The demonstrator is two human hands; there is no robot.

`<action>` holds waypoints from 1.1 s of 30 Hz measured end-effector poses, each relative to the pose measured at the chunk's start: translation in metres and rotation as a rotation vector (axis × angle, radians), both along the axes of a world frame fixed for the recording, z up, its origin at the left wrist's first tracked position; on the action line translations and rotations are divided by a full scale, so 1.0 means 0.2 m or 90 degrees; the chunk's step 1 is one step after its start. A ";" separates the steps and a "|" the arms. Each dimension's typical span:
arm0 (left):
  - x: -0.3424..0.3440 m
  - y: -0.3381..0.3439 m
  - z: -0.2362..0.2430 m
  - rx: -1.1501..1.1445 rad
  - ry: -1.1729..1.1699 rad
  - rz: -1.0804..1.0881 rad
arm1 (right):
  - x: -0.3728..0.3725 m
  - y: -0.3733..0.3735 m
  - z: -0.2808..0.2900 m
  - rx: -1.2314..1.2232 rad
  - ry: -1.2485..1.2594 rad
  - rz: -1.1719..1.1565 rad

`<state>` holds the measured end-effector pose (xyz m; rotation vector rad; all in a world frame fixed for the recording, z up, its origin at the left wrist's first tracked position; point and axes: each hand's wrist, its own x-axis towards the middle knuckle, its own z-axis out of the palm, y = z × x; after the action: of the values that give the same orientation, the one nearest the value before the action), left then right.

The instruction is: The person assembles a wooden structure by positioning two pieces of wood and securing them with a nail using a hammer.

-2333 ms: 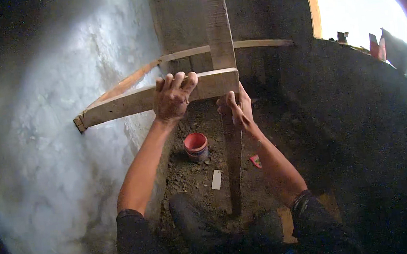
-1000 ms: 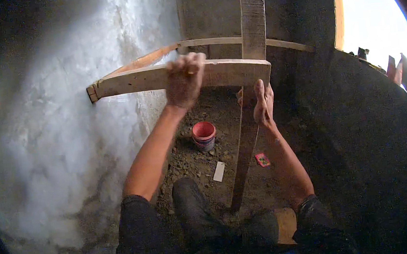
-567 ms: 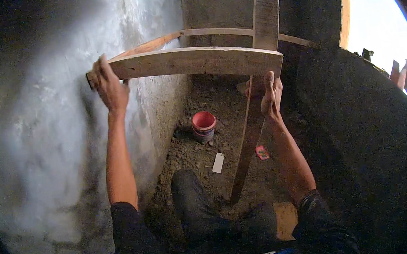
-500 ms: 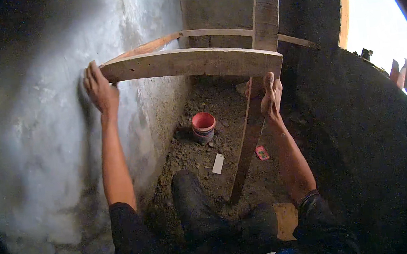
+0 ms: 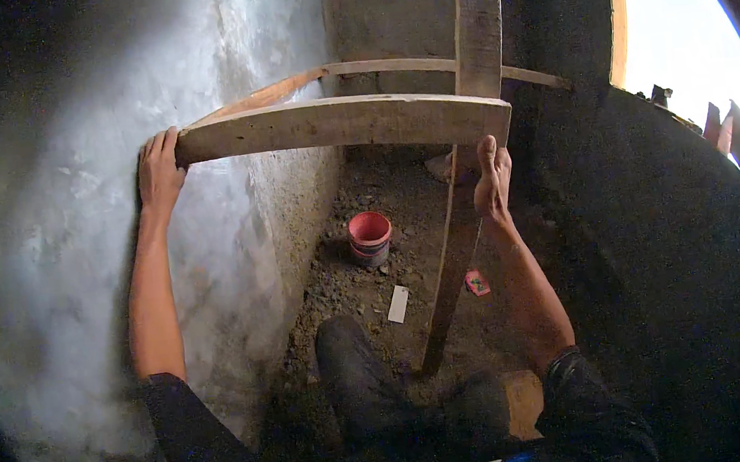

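Note:
My left hand (image 5: 159,169) grips the left end of a horizontal wooden board (image 5: 337,123), up against the pale grey plastered wall (image 5: 79,259). My right hand (image 5: 492,179) is closed on the upright plank (image 5: 476,20) just under the board's right end, thumb pointing up. The board crosses in front of the plank, whose lower length (image 5: 448,277) reaches the dirt floor (image 5: 322,289). Behind, thinner wooden strips (image 5: 385,65) run along the back corner, one angling toward the left wall.
A red bucket (image 5: 370,235) sits on the rubble, with a white rectangular piece (image 5: 398,304) and a small pink packet (image 5: 477,282) nearer me. A dark wall (image 5: 657,248) is at the right, below a bright opening (image 5: 680,23) with a wooden edge and scraps on its sill.
My left hand has moved left along the board from near its middle to its end at the wall. My right hand remains at the junction with the upright plank.

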<state>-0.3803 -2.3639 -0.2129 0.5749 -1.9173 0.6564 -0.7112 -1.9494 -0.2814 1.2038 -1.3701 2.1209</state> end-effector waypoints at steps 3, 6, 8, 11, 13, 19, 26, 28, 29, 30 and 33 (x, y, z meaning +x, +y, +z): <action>0.00 -0.02 -0.01 -0.072 -0.017 -0.029 | -0.09 -0.02 -0.05 -0.009 -0.045 0.037; 0.02 -0.01 -0.01 -0.074 -0.034 -0.026 | -0.08 -0.02 -0.04 0.001 -0.034 0.056; 0.01 0.07 -0.01 -0.044 -0.015 -0.034 | -0.10 -0.03 -0.06 -0.006 -0.033 0.053; 0.00 0.11 0.01 -0.004 0.005 -0.052 | -0.13 -0.04 -0.07 -0.011 -0.026 0.055; -0.01 0.11 0.01 0.008 0.002 -0.060 | -0.20 -0.05 -0.09 -0.007 -0.024 0.063; -0.02 0.09 0.01 -0.022 0.016 -0.095 | -0.13 -0.04 -0.08 -0.015 -0.073 0.073; -0.04 0.07 0.00 -0.019 0.031 -0.103 | -0.28 -0.05 -0.10 -0.004 0.020 -0.040; -0.03 0.06 -0.01 -0.020 0.030 -0.105 | -0.27 -0.05 -0.12 0.024 0.019 -0.055; -0.02 0.06 -0.01 -0.015 0.029 -0.097 | -0.25 -0.05 -0.11 0.034 0.021 -0.059; -0.01 0.05 0.00 -0.009 0.027 -0.089 | -0.24 -0.04 -0.10 0.043 0.024 -0.064; -0.01 0.04 -0.01 -0.015 0.019 -0.083 | -0.08 -0.03 -0.05 -0.017 -0.039 0.066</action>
<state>-0.3831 -2.3563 -0.2147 0.4387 -1.8994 0.5835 -0.7268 -1.9555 -0.2915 1.2331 -1.3273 2.2575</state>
